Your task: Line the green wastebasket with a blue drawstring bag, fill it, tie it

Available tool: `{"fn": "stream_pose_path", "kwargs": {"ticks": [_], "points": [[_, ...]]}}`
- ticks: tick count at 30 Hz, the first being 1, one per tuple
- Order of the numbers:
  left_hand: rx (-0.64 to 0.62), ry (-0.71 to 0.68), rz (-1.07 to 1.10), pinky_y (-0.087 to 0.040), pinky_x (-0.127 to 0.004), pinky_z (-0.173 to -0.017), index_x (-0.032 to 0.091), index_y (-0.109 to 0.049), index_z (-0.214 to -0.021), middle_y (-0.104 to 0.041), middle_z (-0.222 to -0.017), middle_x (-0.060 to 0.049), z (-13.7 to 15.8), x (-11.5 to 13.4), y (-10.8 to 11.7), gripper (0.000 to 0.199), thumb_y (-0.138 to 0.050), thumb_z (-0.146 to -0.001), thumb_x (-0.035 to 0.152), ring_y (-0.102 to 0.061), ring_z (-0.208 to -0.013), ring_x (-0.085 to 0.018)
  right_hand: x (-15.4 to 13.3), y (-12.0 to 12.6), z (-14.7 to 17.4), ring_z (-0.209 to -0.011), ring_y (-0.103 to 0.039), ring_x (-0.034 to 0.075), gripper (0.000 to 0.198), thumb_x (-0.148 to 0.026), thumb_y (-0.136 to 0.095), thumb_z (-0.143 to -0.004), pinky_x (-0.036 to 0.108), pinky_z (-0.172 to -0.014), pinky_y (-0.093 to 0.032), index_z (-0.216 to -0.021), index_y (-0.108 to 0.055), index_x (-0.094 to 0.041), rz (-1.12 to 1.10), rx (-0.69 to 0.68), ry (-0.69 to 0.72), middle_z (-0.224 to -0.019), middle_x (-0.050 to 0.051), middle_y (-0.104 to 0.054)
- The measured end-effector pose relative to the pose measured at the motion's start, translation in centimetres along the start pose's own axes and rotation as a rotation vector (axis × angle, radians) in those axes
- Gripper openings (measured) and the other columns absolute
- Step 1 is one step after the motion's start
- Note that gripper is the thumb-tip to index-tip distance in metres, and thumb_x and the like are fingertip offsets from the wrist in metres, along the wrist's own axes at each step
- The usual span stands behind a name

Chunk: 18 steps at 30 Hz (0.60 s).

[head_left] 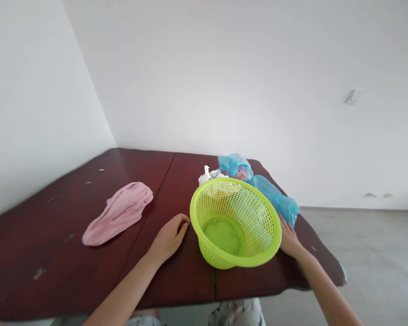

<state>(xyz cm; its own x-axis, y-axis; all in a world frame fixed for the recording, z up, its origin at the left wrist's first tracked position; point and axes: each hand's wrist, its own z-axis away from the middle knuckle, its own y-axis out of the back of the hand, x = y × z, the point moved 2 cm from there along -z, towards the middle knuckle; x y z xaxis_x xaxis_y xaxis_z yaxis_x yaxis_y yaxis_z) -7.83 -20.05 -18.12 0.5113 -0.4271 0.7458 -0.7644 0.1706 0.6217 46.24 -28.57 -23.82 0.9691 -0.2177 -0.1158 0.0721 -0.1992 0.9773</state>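
A lime-green plastic basket [224,260] with perforated sides stands on the table in front of me, its open top tilted toward me and nothing seen inside. My left hand [172,237] rests on the tabletop just left of the basket, fingers loosely curled in, thumb near the forefinger, nothing visible in them. Its fingertips are close to the rim; whether they touch it I cannot tell. On the other side, my right hand [290,237] lies flat with fingers stretched out beside the basket, near a blue plastic bag [279,199]. The rim partly hides this hand.
The dark red wooden table [163,276] has panel seams and a wavy edge. A folded pink cloth [120,213] lies at left. Behind the basket are a white crumpled item [206,175] and another blue bag [234,164]. White walls [197,81] stand behind and at left.
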Motion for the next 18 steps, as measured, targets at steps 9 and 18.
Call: {"fn": "stream_pose_path", "kwargs": {"ticks": [9,18], "points": [[-0.002,0.028,-0.011,-0.058,-0.05,-0.116,0.026,-0.071,-0.118,-0.081,-0.125,-0.009,0.3,0.3,-0.1,0.024,-0.049,-0.114,0.034,-0.075,-0.125,-0.031,-4.8,0.2,7.9,-0.17,-0.05,0.044,0.082,-0.06,-0.021,-0.119,0.062,-0.139,-0.04,-0.181,-0.051,-0.015,0.048,0.138,-0.267,-0.185,0.023,-0.048],[0.608,0.161,-0.64,-0.025,-0.076,-0.141,0.023,-0.06,-0.167,-0.035,-0.191,-0.02,1.1,0.3,10.3,0.066,-0.07,-0.111,0.055,-0.024,-0.179,-0.051,-5.4,1.1,8.0,-0.162,-0.055,0.051,0.081,-0.061,-0.028,-0.118,0.071,-0.134,-0.043,-0.17,-0.06,-0.009,-0.045,0.225,-0.208,-0.176,0.031,-0.056]]}}
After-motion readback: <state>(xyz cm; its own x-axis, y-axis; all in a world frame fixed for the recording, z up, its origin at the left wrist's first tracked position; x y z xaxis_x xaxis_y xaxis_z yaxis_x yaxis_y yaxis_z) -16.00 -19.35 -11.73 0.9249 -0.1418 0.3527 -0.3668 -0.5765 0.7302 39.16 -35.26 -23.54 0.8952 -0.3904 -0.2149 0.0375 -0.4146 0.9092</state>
